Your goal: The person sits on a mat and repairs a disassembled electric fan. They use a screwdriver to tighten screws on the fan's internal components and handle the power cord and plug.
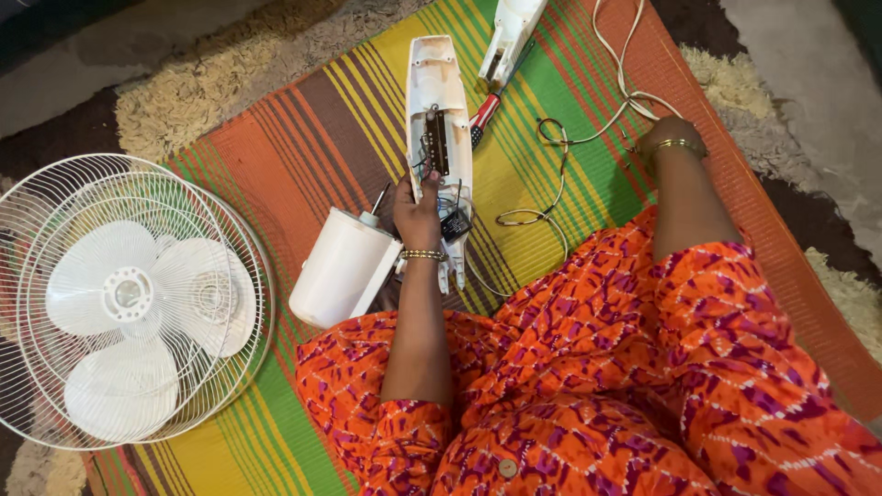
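An open white fan housing (441, 83) lies lengthwise on a striped mat (303, 138), with a brown circuit board (436, 140) and thin wires inside it. My left hand (418, 211) reaches into the housing, its fingertips pinched at the board's lower end; a small black part (455, 223) sits just right of the hand. A white cylindrical motor cover (342, 266) lies to the left of my left wrist. My right hand (672, 136) is planted on the mat at the right beside a white cord (617, 64); its fingers are hidden.
A round white wire fan guard with blades (129, 298) lies at the left, half off the mat. A second white housing piece (508, 32) and a red-handled screwdriver (484, 112) lie beyond the housing. Shaggy rug (211, 78) surrounds the mat. My orange patterned clothing (597, 386) fills the bottom.
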